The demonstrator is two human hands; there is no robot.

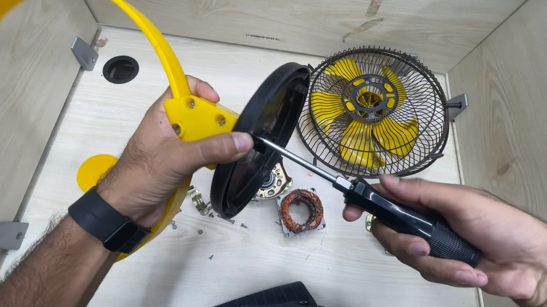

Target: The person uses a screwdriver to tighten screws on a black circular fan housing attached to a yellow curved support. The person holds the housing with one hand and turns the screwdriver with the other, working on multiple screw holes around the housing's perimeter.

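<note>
The left hand's (160, 160) fingers (222, 145) wrap the yellow plastic bracket (197, 119) where it meets the round black plastic motor housing (261, 138), held above the pale wooden worktop (354, 291). The right hand's (467, 232) fingers close round the black-handled screwdriver (412, 221), its tip at the housing's rim. Good practice is judged to be keeping shaft and screw in line. The copper-wound stator (301, 210) and the black wire fan cage with yellow blades (374, 110) lie beyond.

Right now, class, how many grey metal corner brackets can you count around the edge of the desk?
3: one bracket at the far left corner, one bracket at the near left edge, one bracket at the far right behind the fan guard. Others may be hidden by the arms.
</note>
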